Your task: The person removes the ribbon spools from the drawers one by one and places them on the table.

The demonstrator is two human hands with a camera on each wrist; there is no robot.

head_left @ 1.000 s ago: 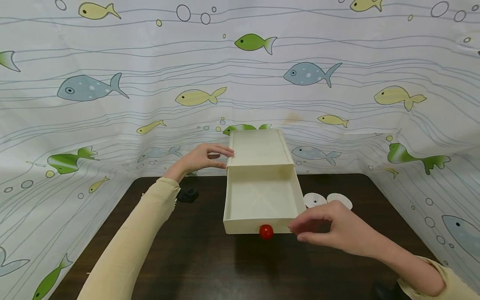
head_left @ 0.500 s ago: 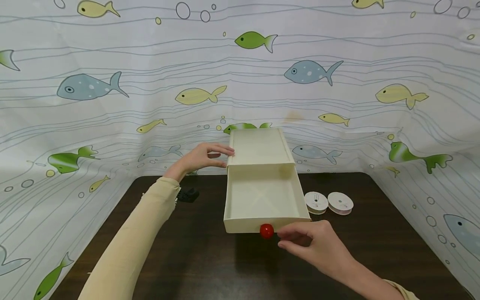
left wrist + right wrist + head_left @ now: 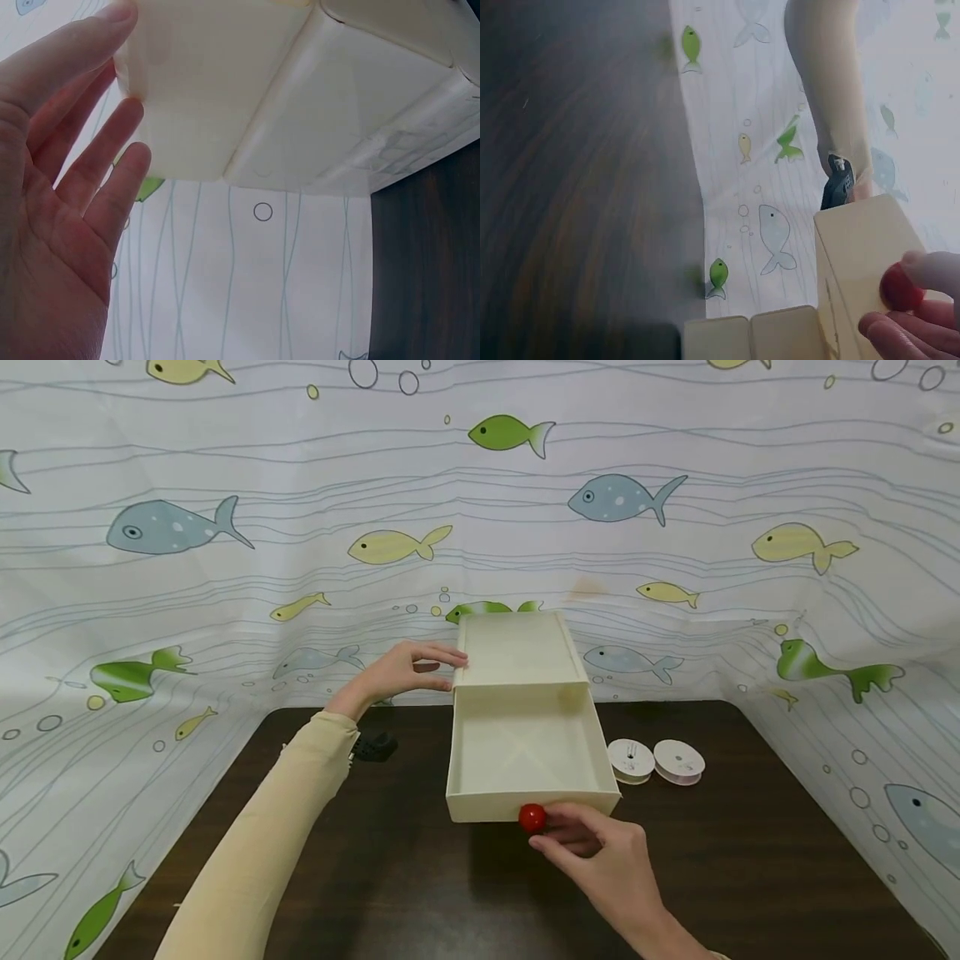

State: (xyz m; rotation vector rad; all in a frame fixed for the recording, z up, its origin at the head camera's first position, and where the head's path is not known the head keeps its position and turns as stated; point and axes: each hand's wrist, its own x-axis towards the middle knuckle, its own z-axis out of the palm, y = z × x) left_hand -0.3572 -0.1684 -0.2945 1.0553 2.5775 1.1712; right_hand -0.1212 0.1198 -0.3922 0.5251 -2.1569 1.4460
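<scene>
Touches cream box, at back of dark table, with left hand nearly straight, gripping nothing; pinches red knob of pulled-out drawer with right hand. Can see only in right wrist view the thumb plainly upon knob; only in left, the palm; only in head, drawer's inside and two white spools.

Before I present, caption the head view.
Right hand at the red knob of an open drawer, left hand touching its box, two spools nearby.

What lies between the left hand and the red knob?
In the head view, the pulled-out drawer lies between the left hand, touching the cream casing, and the red knob.
</scene>
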